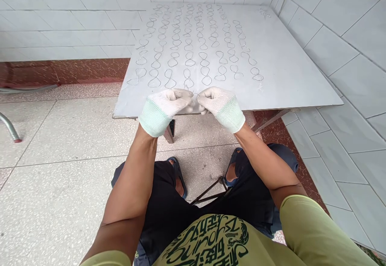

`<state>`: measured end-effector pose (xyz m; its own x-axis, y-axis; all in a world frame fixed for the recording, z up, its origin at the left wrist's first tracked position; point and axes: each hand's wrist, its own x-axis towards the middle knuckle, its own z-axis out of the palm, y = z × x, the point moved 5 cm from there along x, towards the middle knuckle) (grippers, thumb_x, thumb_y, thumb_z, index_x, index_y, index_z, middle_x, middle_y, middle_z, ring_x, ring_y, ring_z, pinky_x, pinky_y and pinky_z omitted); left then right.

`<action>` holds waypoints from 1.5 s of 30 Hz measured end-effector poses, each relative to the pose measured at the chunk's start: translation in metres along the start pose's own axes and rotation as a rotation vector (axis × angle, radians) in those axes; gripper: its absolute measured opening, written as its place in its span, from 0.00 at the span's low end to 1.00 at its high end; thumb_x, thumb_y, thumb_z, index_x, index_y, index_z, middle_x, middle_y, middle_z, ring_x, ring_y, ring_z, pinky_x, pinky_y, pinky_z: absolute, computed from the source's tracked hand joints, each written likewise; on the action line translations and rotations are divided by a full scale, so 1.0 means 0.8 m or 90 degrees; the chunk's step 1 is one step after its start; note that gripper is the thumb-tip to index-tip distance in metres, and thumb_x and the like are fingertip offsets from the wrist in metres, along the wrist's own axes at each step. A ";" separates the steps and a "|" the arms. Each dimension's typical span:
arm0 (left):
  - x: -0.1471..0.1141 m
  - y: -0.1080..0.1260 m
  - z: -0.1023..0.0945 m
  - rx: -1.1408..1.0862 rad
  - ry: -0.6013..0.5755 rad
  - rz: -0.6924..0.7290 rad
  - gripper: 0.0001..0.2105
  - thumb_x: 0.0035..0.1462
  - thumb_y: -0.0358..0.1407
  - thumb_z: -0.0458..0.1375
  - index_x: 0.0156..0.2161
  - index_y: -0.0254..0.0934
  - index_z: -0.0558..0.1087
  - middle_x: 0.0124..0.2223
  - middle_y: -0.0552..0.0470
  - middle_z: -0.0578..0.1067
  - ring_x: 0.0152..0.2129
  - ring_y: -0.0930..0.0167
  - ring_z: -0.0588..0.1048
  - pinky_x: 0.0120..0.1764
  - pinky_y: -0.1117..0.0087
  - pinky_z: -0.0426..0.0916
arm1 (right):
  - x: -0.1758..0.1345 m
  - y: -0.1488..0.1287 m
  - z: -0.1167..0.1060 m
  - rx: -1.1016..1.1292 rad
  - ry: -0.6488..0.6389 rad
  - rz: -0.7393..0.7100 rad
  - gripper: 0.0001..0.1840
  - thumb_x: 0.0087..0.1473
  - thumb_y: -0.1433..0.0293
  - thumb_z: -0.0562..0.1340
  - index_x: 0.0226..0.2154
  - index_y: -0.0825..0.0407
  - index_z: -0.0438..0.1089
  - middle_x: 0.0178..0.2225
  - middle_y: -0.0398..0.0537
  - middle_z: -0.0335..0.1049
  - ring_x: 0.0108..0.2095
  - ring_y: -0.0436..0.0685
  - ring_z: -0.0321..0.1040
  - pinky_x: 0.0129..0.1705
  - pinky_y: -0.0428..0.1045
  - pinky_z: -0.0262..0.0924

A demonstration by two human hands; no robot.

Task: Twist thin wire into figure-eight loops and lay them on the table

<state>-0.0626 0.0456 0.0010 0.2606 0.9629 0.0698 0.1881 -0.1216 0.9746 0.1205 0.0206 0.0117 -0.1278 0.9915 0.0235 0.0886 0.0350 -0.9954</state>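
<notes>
Both hands wear white knit gloves with pale green cuffs and meet at the front edge of a white table (289,81). My left hand (173,104) pinches a thin dark wire (195,93) between thumb and fingers. Facing it a little apart, my right hand (215,104) pinches the same wire, as far as I can see; most of it is hidden by the fingers. Just beyond the hands lie thin wire loops twisted into figure-eights, such as one loop (206,81) past the right fingertips. Several rows of them run to the back of the table.
A small pale tangle (264,13) lies at the table's back right corner. Tiled walls (331,32) border the table behind and on the right. Below are the table's legs (268,122), a dark metal frame (211,191) between my feet, and a metal tube (10,127) at far left.
</notes>
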 end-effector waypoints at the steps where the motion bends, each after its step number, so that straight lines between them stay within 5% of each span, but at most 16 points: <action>1: 0.002 0.000 0.006 -0.016 -0.011 -0.001 0.13 0.57 0.46 0.70 0.30 0.38 0.80 0.26 0.48 0.81 0.30 0.65 0.82 0.33 0.69 0.77 | 0.000 -0.001 0.002 -0.005 -0.004 0.007 0.15 0.69 0.72 0.68 0.28 0.50 0.74 0.27 0.41 0.78 0.27 0.48 0.72 0.34 0.45 0.69; 13: -0.009 -0.011 0.010 -0.058 -0.220 -0.053 0.08 0.45 0.38 0.75 0.29 0.36 0.84 0.26 0.47 0.82 0.21 0.68 0.78 0.26 0.69 0.73 | -0.010 -0.009 -0.003 -0.060 -0.014 -0.035 0.16 0.67 0.73 0.68 0.26 0.49 0.74 0.24 0.40 0.76 0.26 0.48 0.71 0.32 0.45 0.67; 22: 0.008 -0.001 0.018 -0.110 -0.134 0.016 0.14 0.51 0.44 0.70 0.22 0.38 0.78 0.26 0.48 0.78 0.27 0.68 0.79 0.34 0.69 0.76 | -0.007 -0.010 0.001 -0.011 -0.022 -0.012 0.15 0.69 0.72 0.67 0.28 0.51 0.74 0.26 0.41 0.78 0.27 0.47 0.72 0.33 0.45 0.69; 29: 0.000 0.000 0.026 -0.098 -0.074 -0.053 0.14 0.55 0.44 0.70 0.28 0.38 0.76 0.29 0.47 0.80 0.32 0.64 0.82 0.29 0.71 0.76 | 0.000 -0.001 0.003 -0.024 -0.019 -0.026 0.15 0.70 0.69 0.67 0.29 0.51 0.74 0.28 0.42 0.80 0.28 0.48 0.74 0.34 0.45 0.70; 40: 0.011 -0.020 0.021 -0.125 -0.077 -0.007 0.10 0.55 0.41 0.71 0.29 0.36 0.82 0.30 0.49 0.81 0.26 0.72 0.78 0.32 0.74 0.75 | -0.001 -0.007 -0.022 -0.177 -0.011 -0.117 0.14 0.71 0.62 0.65 0.34 0.49 0.82 0.38 0.45 0.86 0.44 0.57 0.83 0.55 0.53 0.73; 45: 0.013 -0.017 0.024 -0.132 -0.082 -0.007 0.10 0.53 0.41 0.71 0.28 0.37 0.81 0.29 0.50 0.81 0.27 0.72 0.79 0.32 0.73 0.74 | 0.002 -0.005 -0.020 -0.093 -0.027 -0.086 0.11 0.69 0.66 0.66 0.34 0.50 0.81 0.38 0.46 0.86 0.42 0.55 0.82 0.53 0.52 0.75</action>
<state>-0.0444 0.0526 -0.0156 0.3811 0.9235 0.0441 -0.0031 -0.0464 0.9989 0.1355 0.0242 0.0176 -0.1892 0.9705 0.1494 0.2097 0.1886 -0.9594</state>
